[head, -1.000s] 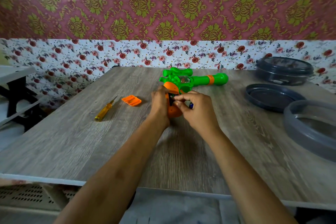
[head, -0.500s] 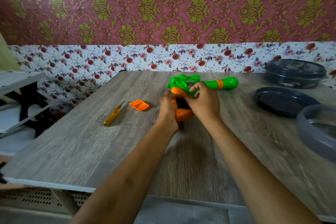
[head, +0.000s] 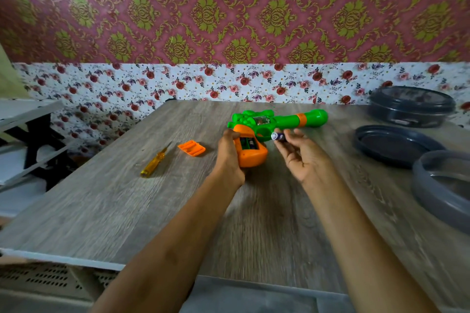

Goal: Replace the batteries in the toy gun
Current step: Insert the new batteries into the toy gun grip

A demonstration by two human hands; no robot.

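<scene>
as left hand (head: pixel 230 152) grips gun (head: pixel 279 121), right hand (head: pixel 302 157) pinches probable battery (head: pixel 277 136).

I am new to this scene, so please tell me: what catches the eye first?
The green and orange toy gun lies in the middle of the table, its grip held by the left hand, battery bay open. Just right of it, the right hand pinches a battery. To its left lie the orange cover and a yellow screwdriver.

Soft, even indoor light, fairly bright; faint shadows under the forearms on the grey wood-grain desk (head: pixel 127 211). Near edge smeared by motion blur, wide-angle bending at the borders.
</scene>
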